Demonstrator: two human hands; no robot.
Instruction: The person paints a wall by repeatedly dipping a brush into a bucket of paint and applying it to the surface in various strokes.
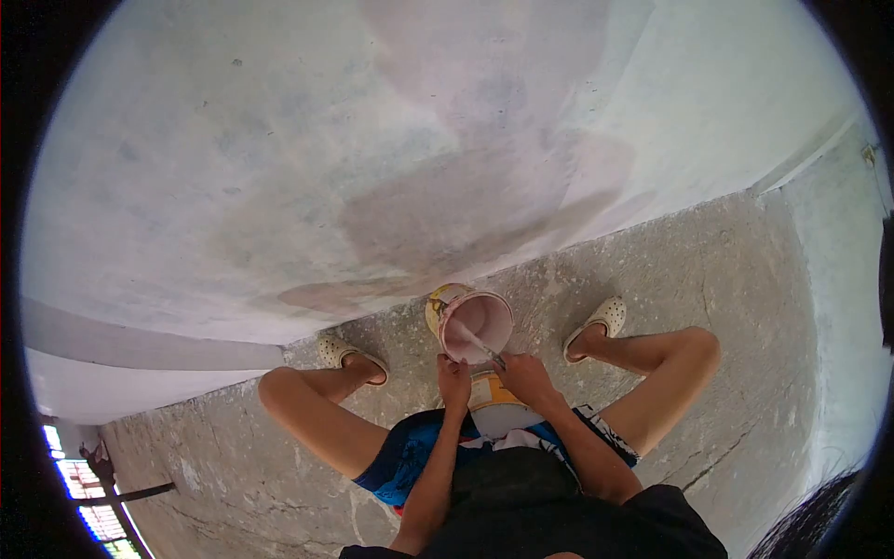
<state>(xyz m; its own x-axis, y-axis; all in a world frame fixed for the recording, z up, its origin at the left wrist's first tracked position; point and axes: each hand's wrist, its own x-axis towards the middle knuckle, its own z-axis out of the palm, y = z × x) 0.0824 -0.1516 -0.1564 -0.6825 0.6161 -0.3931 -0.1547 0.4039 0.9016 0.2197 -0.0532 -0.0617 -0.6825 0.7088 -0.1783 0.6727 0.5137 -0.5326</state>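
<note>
A small bucket (477, 321) of pink paint stands on the concrete floor between my feet, close to the wall. A thin pale stick (475, 342) slants into the paint. My right hand (527, 378) is closed around the stick's near end at the bucket's rim. My left hand (453, 380) is curled beside it, against the edge of a yellow-rimmed can (494, 408) that sits between my knees just behind the bucket. How firmly the left hand grips the can is hard to make out.
The wall (307, 168) ahead is pale, with a large pinkish painted patch (466, 205). My feet wear light perforated clogs, one on the left (337, 350) and one on the right (605, 317). The rough concrete floor (745, 307) stretches to the right.
</note>
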